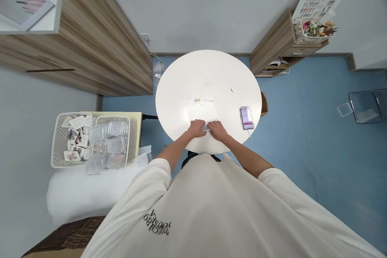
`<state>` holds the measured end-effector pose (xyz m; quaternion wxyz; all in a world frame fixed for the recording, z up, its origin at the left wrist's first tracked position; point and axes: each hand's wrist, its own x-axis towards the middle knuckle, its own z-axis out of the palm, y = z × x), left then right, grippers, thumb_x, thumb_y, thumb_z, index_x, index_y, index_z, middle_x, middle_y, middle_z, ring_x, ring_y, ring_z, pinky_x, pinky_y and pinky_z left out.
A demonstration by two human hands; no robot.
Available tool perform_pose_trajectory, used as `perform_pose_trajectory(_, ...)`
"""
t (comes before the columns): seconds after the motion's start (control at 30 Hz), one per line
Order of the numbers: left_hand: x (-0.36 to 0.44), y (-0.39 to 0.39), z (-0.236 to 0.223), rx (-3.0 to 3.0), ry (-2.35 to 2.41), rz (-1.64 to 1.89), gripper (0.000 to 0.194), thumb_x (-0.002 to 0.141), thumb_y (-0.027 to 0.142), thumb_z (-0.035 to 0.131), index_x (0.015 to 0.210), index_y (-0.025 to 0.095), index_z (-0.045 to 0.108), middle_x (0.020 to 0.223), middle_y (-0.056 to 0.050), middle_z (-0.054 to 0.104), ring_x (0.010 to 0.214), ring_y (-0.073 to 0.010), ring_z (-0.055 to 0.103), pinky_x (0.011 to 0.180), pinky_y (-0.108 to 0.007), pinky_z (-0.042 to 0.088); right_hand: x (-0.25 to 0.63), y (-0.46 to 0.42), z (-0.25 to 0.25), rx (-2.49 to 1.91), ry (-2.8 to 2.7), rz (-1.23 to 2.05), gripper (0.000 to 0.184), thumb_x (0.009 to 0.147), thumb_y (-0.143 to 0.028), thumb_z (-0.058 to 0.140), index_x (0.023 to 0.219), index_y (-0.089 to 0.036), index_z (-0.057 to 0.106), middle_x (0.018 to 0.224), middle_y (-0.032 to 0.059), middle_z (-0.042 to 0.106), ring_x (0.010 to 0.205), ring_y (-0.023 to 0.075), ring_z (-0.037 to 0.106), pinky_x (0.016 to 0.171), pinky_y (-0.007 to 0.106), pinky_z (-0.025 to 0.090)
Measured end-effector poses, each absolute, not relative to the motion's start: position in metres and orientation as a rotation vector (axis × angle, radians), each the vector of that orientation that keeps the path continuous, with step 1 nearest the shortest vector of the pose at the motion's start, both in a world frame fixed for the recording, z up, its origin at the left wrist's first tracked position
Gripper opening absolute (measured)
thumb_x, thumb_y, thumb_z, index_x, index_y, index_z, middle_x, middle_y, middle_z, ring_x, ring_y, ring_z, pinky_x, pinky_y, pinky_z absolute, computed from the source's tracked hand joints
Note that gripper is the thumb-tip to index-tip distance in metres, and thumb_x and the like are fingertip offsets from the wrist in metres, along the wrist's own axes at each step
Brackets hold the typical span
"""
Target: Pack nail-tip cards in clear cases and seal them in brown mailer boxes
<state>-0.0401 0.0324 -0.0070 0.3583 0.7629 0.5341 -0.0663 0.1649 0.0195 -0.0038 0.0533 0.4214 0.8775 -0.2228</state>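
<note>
A: And at the near side of the round white desk (208,68), a small piece of translucent plastic (206,127) is held between the left hand (196,128) and the right hand (217,130)!

B: How are the fingers set?

A: Curled in, both sides! The plastic is gripped by the fingers of each hand, left end and right end; how the thumbs are placed cannot be told from here.

B: And just beyond the hands?

A: A faint clear sheet (202,109) is seen lying flat, with a small tan piece (197,100) placed near its far edge.

B: Over to the right?

A: A purple phone (246,118) is laid near the rim, a white cable (249,134) attached, and a little red sliver (231,90) is spotted farther back.

B: Left of the desk, clear packs (116,145) are piled in a white basket (132,145).
</note>
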Motion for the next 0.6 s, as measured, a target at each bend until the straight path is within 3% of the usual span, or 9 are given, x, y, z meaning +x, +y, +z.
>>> perform_pose_trajectory(0.2, -0.049, 0.028, 0.0, 1.89, 1.365, -0.043, 0.037, 0.09, 0.039, 0.056, 0.123, 0.023, 0.057, 0.133, -0.009, 0.058, 0.113, -0.0255, 0.062, 0.097, -0.037, 0.048, 0.16, 0.033, 0.01, 1.284, 2.6, -0.814, 0.035, 0.098, -0.013, 0.044, 0.127, -0.022, 0.062, 0.128, 0.0106, 0.067, 0.118, 0.0272, 0.056, 0.105, 0.04, 0.032)
perform_pose_trajectory(0.3, -0.052, 0.032, 0.003, 1.869, 1.416, -0.029, 0.032, 0.097, 0.038, 0.047, 0.124, 0.023, 0.055, 0.125, -0.009, 0.062, 0.104, -0.024, 0.066, 0.09, -0.036, 0.051, 0.154, 0.047, 0.016, 1.325, 2.542, -0.855, 0.035, 0.099, -0.016, 0.043, 0.129, -0.022, 0.061, 0.123, 0.0109, 0.069, 0.116, 0.0273, 0.057, 0.106, 0.04, 0.031)
perform_pose_trajectory(0.43, -0.051, 0.046, 0.002, 1.96, 1.48, -0.047, 0.029, 0.103, 0.035, 0.038, 0.12, 0.022, 0.057, 0.113, -0.007, 0.068, 0.108, -0.0244, 0.065, 0.108, -0.042, 0.04, 0.142, 0.069, 0.014, 1.372, 2.486, -0.866, 0.034, 0.101, -0.019, 0.041, 0.129, -0.02, 0.061, 0.12, 0.0131, 0.068, 0.113, 0.0289, 0.056, 0.102, 0.042, 0.035)
perform_pose_trajectory(0.6, -0.047, 0.061, -0.007, 2.018, 1.542, -0.119, 0.033, 0.103, 0.027, 0.033, 0.123, 0.02, 0.057, 0.124, -0.012, 0.065, 0.119, -0.0257, 0.059, 0.115, -0.047, 0.031, 0.131, 0.092, 0.003, 1.433, 2.417, -0.866, 0.034, 0.1, -0.02, 0.04, 0.128, -0.018, 0.06, 0.135, 0.016, 0.058, 0.123, 0.0329, 0.049, 0.104, 0.047, 0.035)
